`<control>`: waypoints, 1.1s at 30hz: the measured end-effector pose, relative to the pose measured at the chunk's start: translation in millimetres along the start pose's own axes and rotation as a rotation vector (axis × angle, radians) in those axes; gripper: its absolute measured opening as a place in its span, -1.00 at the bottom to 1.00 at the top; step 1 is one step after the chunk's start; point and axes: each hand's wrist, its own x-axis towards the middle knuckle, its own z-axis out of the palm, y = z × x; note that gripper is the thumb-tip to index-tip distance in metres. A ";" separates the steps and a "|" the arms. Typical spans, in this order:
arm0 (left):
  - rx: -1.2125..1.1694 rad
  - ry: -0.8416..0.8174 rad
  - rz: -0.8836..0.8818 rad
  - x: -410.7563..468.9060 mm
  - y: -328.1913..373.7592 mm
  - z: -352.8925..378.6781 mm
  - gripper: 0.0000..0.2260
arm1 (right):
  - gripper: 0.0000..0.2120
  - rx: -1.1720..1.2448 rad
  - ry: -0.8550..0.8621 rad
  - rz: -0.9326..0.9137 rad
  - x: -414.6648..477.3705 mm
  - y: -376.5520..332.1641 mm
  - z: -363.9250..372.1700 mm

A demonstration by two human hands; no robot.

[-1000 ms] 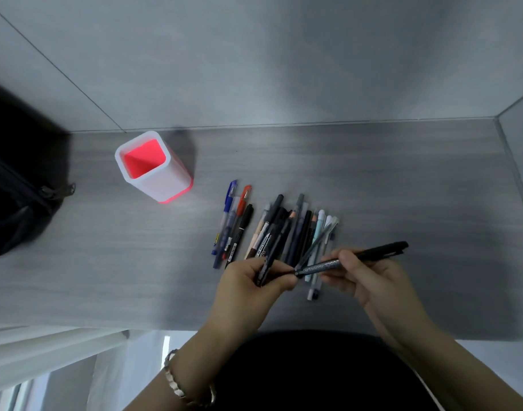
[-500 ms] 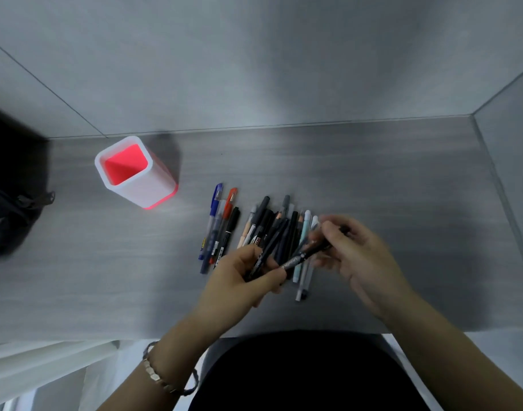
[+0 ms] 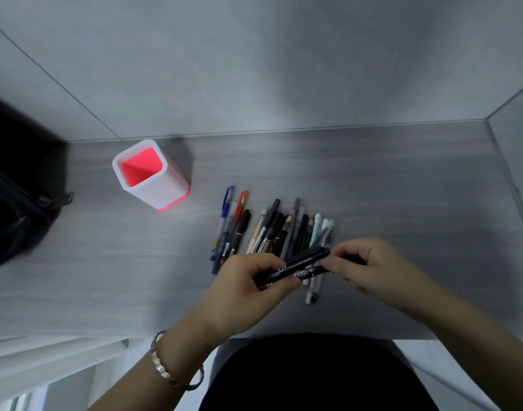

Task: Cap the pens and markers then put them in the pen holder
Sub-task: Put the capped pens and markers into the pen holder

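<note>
While the left hand (image 3: 248, 287) grips what appear to be two black markers (image 3: 298, 266), fingers curled round the barrels, the right hand (image 3: 373, 266) pinches their right-hand end between thumb and fingertips. Whether a cap lies under those fingers cannot be told. Both hands are just above the near end of the row of pens (image 3: 284, 229) on the tabletop (image 3: 402, 188). The pen holder (image 3: 162, 188), white outside and red inside, stands upright, well apart to the far left.

Judgement: capping is in hand. Keep cap and barrel in line and press straight until seated.

White print runs along one held barrel but is too blurred to read. A red-and-white label in the row is likewise illegible.
</note>
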 end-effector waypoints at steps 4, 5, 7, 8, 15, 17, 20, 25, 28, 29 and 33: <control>0.312 0.011 0.274 -3.3 -5.1 -8.0 -0.89 | -0.78 0.149 -0.098 0.188 7.7 -4.7 4.9; 0.300 0.037 0.284 -3.8 -6.5 -9.5 -0.90 | -0.77 0.107 -0.105 0.170 10.8 -9.8 5.4; 0.028 0.106 0.129 -3.3 -5.5 -12.1 -0.90 | -0.73 -0.102 -0.101 0.036 17.5 -26.2 4.9; -0.144 0.111 0.042 -2.0 -4.8 -13.7 -0.92 | -0.72 -0.204 -0.096 -0.050 20.0 -37.1 4.5; -0.011 0.060 0.052 9.5 -7.3 -44.5 -0.56 | -0.92 -0.406 0.040 -0.301 55.9 -103.4 16.7; 0.056 0.072 0.077 11.3 -12.8 -61.0 -0.57 | -0.86 -0.308 0.013 -0.360 64.9 -118.6 29.3; 0.044 0.134 0.095 10.7 -21.4 -84.1 -0.53 | -0.76 0.090 -0.090 -0.370 73.2 -134.9 54.2; 0.009 0.162 0.089 16.7 -38.6 -117.9 -0.65 | -0.83 0.022 -0.072 -0.470 92.2 -151.4 93.3; 0.025 0.181 0.137 25.1 -38.3 -139.3 -0.74 | -0.82 -0.141 0.007 -0.533 106.6 -165.9 105.8; 0.074 0.231 0.127 29.7 -41.1 -148.2 -0.72 | -0.82 -0.166 0.045 -0.564 111.7 -171.5 108.3; 0.403 0.476 0.019 51.7 -60.7 -189.1 -0.12 | -0.91 -0.098 0.221 -0.606 139.3 -182.9 114.8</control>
